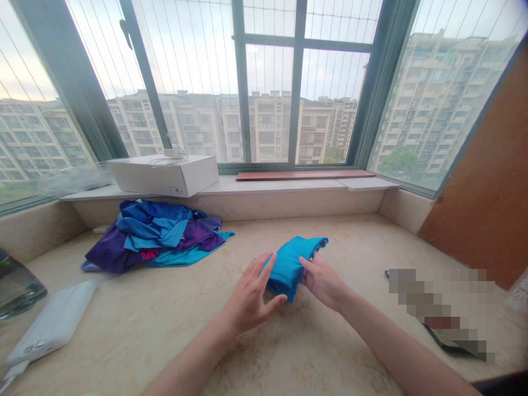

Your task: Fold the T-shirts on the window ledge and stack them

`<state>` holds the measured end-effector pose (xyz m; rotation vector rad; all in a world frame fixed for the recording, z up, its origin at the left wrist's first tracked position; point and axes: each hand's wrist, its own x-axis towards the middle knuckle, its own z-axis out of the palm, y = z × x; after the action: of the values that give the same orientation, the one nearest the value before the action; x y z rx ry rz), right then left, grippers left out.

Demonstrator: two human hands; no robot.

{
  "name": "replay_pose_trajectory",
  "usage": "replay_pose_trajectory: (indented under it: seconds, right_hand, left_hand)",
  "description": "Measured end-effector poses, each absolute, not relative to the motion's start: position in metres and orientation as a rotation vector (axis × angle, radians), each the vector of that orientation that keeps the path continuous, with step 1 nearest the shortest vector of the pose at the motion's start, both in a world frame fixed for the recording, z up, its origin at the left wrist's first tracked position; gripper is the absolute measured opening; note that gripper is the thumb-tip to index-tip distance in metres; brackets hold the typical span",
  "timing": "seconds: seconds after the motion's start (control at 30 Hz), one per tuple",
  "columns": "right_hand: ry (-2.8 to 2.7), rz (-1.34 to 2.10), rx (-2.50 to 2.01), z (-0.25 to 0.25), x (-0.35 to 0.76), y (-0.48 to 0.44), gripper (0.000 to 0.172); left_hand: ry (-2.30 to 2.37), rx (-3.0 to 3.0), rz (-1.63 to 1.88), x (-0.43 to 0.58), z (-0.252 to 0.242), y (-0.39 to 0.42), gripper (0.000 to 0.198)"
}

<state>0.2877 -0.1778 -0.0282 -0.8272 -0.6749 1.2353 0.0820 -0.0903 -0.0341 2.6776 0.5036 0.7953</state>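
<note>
A folded piece of bright blue cloth is held a little above the stone-like surface in front of me. My right hand grips its right side, thumb on top and fingers underneath. Beside the cloth's left edge is my left hand, fingers stretched out and thumb apart; whether its fingertips touch the fabric I cannot tell. To the left lies a loose heap of blue, purple and teal clothes, rumpled together.
A white box sits on the window ledge, with a reddish-brown board to its right. At the left are a white power bank with a cable and a dark glassy object. A blurred-out phone-like object lies at right.
</note>
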Motion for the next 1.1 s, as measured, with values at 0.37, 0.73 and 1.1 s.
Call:
replay_pose_trajectory:
  seconds: [0.37, 0.73, 1.1]
  right_hand:
    - [-1.141, 1.292, -1.329, -0.008, 0.303, -0.197, 0.051]
    - [-1.765, 0.347, -1.528, -0.032, 0.334, -0.185, 0.053]
    - [-2.09, 0.47, -1.772, -0.039, 0.305, -0.191, 0.066]
  left_hand:
    - [0.647, 2.828, 0.329, 0.083, -0.031, -0.095, 0.089]
    - [0.185, 2.663, 0.21, 0.063, -0.009, -0.09, 0.058]
    - [0.693, 2.534, 0.494, 0.064, -0.03, -0.076, 0.058]
